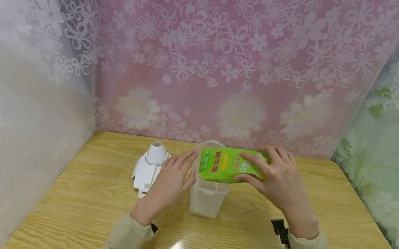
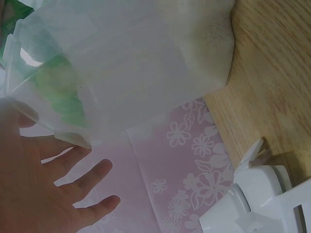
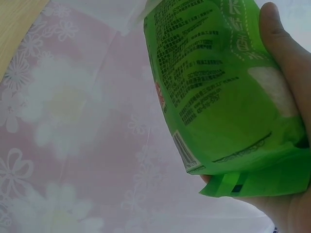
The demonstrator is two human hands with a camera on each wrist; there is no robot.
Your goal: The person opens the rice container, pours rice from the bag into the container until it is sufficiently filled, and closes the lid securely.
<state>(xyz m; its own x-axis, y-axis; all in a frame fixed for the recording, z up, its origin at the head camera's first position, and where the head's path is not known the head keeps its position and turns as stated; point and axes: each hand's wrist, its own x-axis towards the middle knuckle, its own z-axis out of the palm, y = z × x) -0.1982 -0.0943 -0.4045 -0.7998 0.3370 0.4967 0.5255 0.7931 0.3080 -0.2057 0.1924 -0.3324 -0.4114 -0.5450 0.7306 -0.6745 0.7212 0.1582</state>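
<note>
My right hand [image 1: 283, 179] grips the back end of a green rice bag [image 1: 228, 165], which lies on its side over the top of a translucent plastic container [image 1: 206, 203]. Printed text covers the rice bag [image 3: 204, 82] in the right wrist view. Pale grains show low inside the container [image 2: 131, 73], and green shows through its wall near the mouth. At the container's left rim, my left hand [image 1: 173, 178] rests with its fingers extended. Those fingers are spread beside the rim in the left wrist view, where my left hand [image 2: 43, 184] enters from the lower left.
Left of the container, a white plastic lid [image 1: 145, 176] lies on the wooden table [image 1: 89, 211], with a white cone-shaped cup [image 1: 156, 152] on top of it. Flowered curtains [image 1: 230, 61] enclose the table at the back and both sides.
</note>
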